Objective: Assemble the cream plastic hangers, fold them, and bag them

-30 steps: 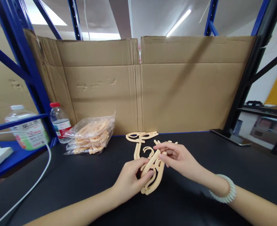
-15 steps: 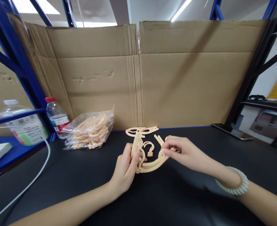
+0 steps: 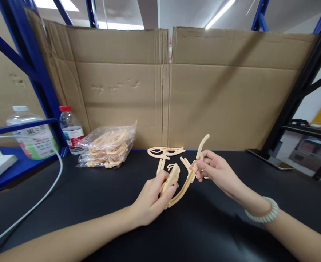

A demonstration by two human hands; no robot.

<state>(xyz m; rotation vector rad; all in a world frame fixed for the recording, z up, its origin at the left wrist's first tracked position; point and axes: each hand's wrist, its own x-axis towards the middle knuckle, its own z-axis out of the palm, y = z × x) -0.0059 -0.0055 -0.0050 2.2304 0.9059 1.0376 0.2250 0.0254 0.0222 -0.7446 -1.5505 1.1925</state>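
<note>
My left hand (image 3: 156, 198) is closed round the thick middle of a beige plastic folding hanger (image 3: 182, 190). A curved arm of it runs up to my right hand (image 3: 213, 167), whose fingers pinch it near a joint. Above those fingers a short curved end (image 3: 203, 143) sticks up. Just behind my left hand, a loose hanger hook (image 3: 171, 166) is partly covered. Straight beige hanger pieces (image 3: 161, 165) lie beside it, and others (image 3: 186, 162) lie partly behind my right hand. Farther back are flat looped hanger parts (image 3: 166, 152).
A clear bag of beige hanger parts (image 3: 108, 147) stands back left, near a red-capped bottle (image 3: 71, 131) and a large jug (image 3: 35, 134). A white cable (image 3: 44, 200) crosses the left side. Cardboard (image 3: 122, 87) walls the back; a phone-like slab (image 3: 269, 159) lies right.
The hanger has been turned in my hands. Its arm now slants up to the right, with a curved end above my right hand. The view has shifted slightly.
</note>
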